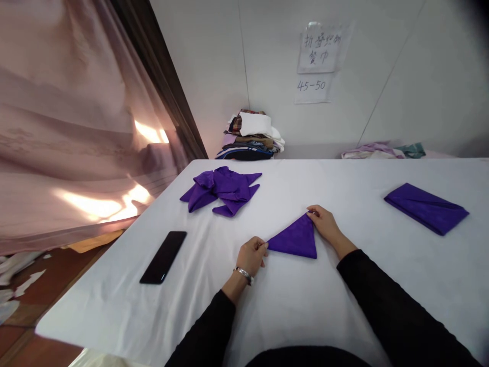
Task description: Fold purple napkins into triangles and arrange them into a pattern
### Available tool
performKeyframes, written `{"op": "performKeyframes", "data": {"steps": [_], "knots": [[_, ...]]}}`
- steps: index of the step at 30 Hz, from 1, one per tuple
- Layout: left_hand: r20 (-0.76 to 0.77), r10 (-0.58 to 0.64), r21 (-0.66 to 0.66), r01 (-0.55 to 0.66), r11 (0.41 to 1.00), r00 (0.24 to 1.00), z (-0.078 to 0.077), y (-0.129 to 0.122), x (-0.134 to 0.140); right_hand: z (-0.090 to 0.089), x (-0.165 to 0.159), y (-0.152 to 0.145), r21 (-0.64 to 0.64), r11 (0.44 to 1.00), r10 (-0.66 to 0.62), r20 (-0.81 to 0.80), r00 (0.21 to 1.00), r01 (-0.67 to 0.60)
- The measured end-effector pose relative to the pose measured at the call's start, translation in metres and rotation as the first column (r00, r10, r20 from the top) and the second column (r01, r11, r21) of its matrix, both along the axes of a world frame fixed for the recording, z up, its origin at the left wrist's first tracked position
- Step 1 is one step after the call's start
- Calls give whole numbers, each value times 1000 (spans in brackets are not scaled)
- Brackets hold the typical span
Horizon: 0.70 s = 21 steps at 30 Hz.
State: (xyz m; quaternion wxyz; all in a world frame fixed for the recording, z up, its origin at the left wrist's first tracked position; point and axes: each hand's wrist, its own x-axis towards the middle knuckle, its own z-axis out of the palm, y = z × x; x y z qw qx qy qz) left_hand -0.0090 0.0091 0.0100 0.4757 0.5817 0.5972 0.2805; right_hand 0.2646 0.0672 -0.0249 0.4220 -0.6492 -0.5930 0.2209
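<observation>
A purple cloth napkin (pixel 296 238), folded into a triangle, lies on the white-covered table (pixel 305 300) in front of me. My left hand (pixel 252 256), with a silver bracelet at the wrist, pinches its pointed left corner. At the upper right corner, my right hand (pixel 324 223) pinches the cloth between thumb and fingers. The napkin's lower right corner rests free on the table. Beyond my left hand sits a crumpled heap of purple napkins (pixel 229 188). Off to the right is a flat, folded purple cloth (pixel 426 208).
A black phone (pixel 163 257) lies on the table's left side. Behind the table's far edge stand a stack of folded clothes (pixel 252 135) and more fabric (pixel 378 150). Handwritten paper signs (pixel 319 53) hang on the wall. A pink curtain (pixel 76 112) drapes along the left.
</observation>
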Motion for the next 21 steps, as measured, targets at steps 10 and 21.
{"op": "performKeyframes", "data": {"steps": [10, 21], "knots": [[-68, -38, 23, 40, 999, 997, 0, 2, 3, -2, 2, 1, 34, 999, -23, -59, 998, 25], [-92, -108, 74, 115, 991, 990, -3, 2, 6, -4, 3, 1, 42, 998, -44, -147, 988, 50]]}}
